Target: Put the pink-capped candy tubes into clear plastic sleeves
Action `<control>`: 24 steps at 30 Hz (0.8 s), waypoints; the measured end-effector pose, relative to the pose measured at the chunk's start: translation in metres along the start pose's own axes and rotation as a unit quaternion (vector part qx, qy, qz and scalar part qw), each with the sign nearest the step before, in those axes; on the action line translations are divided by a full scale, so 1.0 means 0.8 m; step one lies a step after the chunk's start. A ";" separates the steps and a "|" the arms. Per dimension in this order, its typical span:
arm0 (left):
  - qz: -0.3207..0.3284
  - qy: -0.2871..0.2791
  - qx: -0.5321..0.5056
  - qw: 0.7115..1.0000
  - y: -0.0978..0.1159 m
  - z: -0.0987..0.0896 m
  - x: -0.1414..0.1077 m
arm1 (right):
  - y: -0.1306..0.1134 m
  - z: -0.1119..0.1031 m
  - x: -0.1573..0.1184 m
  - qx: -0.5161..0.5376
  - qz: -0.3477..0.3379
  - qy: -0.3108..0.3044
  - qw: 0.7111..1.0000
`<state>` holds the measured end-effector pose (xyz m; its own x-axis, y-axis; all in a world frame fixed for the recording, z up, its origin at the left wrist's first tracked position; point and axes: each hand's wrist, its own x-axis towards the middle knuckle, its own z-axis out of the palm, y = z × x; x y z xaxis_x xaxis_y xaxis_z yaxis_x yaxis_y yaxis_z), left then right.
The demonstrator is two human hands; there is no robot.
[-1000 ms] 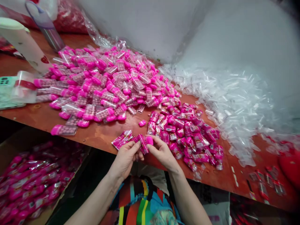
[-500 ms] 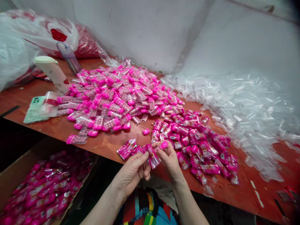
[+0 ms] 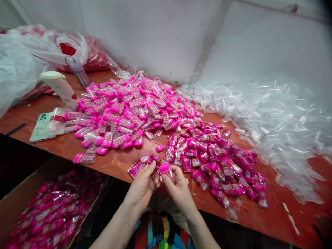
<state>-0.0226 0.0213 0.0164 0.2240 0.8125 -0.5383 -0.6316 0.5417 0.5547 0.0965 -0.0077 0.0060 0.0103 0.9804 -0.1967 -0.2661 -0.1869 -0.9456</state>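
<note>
Near the table's front edge, my left hand [image 3: 146, 183] pinches a pink printed wrapper [image 3: 155, 159]. Close beside it, my right hand [image 3: 178, 186] holds a small clear bottle with a pink cap [image 3: 166, 169], its body partly hidden by the fingers. More flat wrappers [image 3: 138, 166] lie on the table just beyond my left hand. A loose pink cap [image 3: 160, 148] rests behind them. Farther back is a big heap of pink-capped bottles with pink balls [image 3: 129, 117]. To the right lies a pile of wrapped pink bottles [image 3: 223, 159].
Clear empty bottles [image 3: 272, 121] are heaped along the wall at right. At left stand a white tumbler [image 3: 61, 88], a purple bottle [image 3: 79, 72], a green phone [image 3: 43, 128] and plastic bags [image 3: 52, 45]. A box of wrapped bottles [image 3: 52, 214] sits below the table's edge.
My right hand now holds a filled pink-capped bottle upright beside the wrapper. The wrapped piece that was between my hands now lies by the right pile. The view has shifted slightly.
</note>
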 end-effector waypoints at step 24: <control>-0.030 0.067 -0.094 0.993 -0.005 0.023 0.013 | 0.007 -0.024 -0.007 0.033 0.023 0.065 0.997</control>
<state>-0.0038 0.0313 0.0203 0.1739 0.7370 -0.6531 -0.7503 0.5287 0.3969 0.1132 -0.0155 -0.0027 0.1213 0.9536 -0.2754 -0.3325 -0.2224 -0.9165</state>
